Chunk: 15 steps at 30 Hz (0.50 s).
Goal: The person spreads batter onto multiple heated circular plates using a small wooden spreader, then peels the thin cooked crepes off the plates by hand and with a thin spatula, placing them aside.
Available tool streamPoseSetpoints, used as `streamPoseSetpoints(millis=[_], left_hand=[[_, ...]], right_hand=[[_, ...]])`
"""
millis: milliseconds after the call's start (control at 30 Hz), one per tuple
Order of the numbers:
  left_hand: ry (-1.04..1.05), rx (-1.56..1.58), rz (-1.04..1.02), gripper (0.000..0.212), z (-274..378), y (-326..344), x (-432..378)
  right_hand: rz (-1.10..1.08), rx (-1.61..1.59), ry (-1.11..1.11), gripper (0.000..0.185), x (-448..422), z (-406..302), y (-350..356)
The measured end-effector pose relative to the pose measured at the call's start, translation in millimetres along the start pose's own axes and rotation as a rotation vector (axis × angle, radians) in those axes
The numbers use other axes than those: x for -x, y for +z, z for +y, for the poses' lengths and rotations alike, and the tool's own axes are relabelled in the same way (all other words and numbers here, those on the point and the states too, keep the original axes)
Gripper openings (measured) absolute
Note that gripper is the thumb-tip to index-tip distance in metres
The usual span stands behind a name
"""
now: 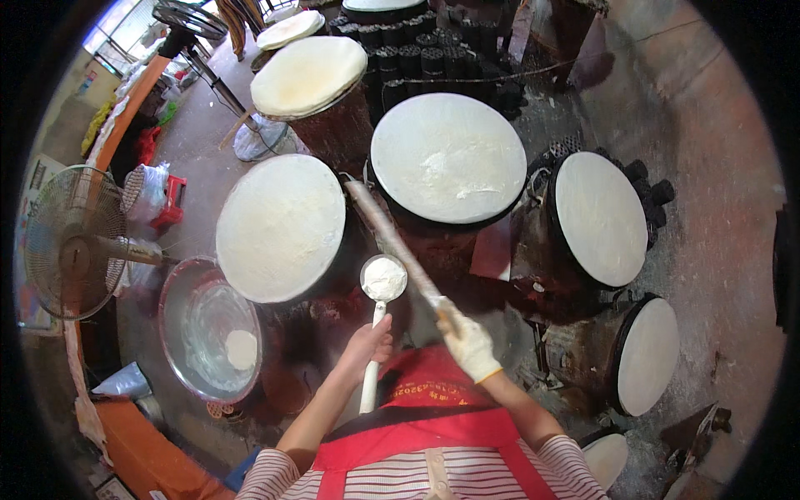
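Note:
My bare left hand [370, 347] grips the white handle of a ladle [384, 279], whose round bowl is filled with white batter or dough. In my right hand [464, 340], which wears a white knit glove, is the handle of a long flat blade [394, 237], blurred, pointing up and left between two round griddles. The left griddle [281, 228] and the centre griddle [448, 157] each carry a thin pale layer; the centre one has thicker white patches. At the lower left, a large metal basin [211, 331] holds white residue and a round pale lump.
More round griddles on drum stoves stand to the right [601, 219], lower right [648, 356] and upper left [309, 76]. Perforated coal briquettes [431, 59] are stacked behind. A caged fan [75, 244] is at the far left, near a red stool [170, 201]. A person's legs show at the top.

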State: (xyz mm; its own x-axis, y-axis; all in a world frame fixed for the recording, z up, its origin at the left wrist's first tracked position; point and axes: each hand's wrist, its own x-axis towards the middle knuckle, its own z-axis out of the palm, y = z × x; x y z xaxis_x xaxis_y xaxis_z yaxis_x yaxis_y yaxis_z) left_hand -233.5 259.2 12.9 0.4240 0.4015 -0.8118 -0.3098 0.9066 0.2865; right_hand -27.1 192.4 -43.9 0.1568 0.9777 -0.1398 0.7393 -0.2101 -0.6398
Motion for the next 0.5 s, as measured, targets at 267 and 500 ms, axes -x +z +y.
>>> streamPoseSetpoints(millis=[267, 500], left_hand=[[0.082, -0.089, 0.141, 0.015, -24, 29, -19], [0.21, -0.255, 0.44, 0.023, -13, 69, -3]], right_hand=[[-0.409, -1.003, 0.147, 0.023, -45, 26, 8], [0.145, -0.966, 1.398, 0.085, -110, 302, 92]])
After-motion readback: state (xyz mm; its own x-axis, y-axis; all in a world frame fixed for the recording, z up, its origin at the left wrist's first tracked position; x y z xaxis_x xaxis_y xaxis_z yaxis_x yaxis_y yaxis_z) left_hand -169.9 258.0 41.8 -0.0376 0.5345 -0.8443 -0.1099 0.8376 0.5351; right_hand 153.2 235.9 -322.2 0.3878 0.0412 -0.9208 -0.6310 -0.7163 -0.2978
